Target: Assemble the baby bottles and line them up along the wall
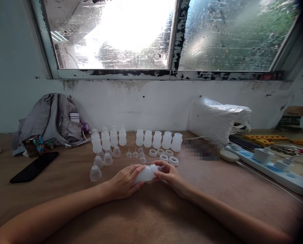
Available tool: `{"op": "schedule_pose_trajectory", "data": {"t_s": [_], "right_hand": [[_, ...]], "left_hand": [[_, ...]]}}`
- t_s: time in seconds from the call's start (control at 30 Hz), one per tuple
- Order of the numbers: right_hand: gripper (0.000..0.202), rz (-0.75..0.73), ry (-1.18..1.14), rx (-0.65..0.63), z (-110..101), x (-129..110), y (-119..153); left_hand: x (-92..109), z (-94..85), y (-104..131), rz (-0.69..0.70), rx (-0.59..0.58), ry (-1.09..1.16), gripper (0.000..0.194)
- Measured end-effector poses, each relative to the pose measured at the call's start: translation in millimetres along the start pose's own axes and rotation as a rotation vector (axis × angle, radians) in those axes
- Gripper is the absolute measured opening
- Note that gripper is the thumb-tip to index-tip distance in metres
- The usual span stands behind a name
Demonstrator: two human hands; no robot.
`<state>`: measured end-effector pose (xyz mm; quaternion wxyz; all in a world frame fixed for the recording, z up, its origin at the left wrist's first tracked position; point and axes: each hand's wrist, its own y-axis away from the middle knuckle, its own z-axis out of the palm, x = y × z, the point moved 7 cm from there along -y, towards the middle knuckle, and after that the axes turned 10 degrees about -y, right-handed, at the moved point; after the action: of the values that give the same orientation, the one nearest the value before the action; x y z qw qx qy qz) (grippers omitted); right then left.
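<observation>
A frosted white baby bottle (144,174) lies tilted on its side just above the table, its neck toward the right. My left hand (126,180) is wrapped round the bottle's body. With its fingers, my right hand (172,173) grips the collar ring (154,168) at the neck, where a clear nipple (160,167) sticks out, partly covered by the fingers. Beyond my hands lie several loose white collar rings (163,157) and several clear nipples (135,153). Open bottles (157,139) stand in a row behind them. Clear dome caps (95,173) sit to the left.
Capped bottles (113,136) stand at the back left. Further left are a black phone (34,167), a small box (36,145) and a grey backpack (49,118). To the right are a power strip (270,169) with cables and a white plastic bag (215,118) against the wall.
</observation>
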<state>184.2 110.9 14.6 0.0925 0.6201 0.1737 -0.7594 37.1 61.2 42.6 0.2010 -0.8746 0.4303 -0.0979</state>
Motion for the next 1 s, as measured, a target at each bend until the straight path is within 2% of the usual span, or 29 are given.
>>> {"op": "schedule_pose_trajectory", "data": {"t_s": [0.1, 0.23, 0.4, 0.47, 0.6, 0.7, 0.8, 0.87, 1.0], "right_hand": [[0.039, -0.076, -0.059, 0.059, -4.4, -12.6, -0.7], [0.04, -0.138, -0.121, 0.083, -3.9, -21.3, 0.2], [0.057, -0.007, -0.103, -0.055, 12.5, -10.0, 4.1], [0.063, 0.027, -0.041, -0.078, 14.5, -6.8, 5.1], [0.073, -0.032, 0.14, -0.079, 11.9, -10.3, 3.9], [0.073, -0.004, 0.146, -0.053, 7.9, -5.9, 2.3], [0.062, 0.028, 0.134, -0.037, 4.7, 1.1, 1.6], [0.056, 0.014, 0.15, -0.04, 3.7, 2.7, 1.5], [0.05, -0.029, 0.224, -0.056, 3.7, 0.3, 2.2]], "left_hand": [[9.8, 5.6, 1.6, 0.072, -0.096, 0.006, 0.065], [15.9, 12.9, 3.7, 0.114, -0.194, 0.125, 0.076], [14.4, 21.7, 6.0, 0.074, -0.339, 0.246, 0.073], [14.1, 22.2, 6.3, 0.066, -0.36, 0.239, 0.07], [15.5, 22.1, 6.1, 0.066, -0.354, 0.2, 0.066], [14.1, 21.3, 5.1, 0.04, -0.317, 0.106, 0.066], [8.2, 12.6, 4.0, 0.021, -0.285, -0.05, 0.057], [-2.4, 0.1, 4.6, -0.027, -0.322, -0.17, 0.048], [-41.6, -37.9, 15.1, -0.266, -0.585, -0.4, 0.034]]}}
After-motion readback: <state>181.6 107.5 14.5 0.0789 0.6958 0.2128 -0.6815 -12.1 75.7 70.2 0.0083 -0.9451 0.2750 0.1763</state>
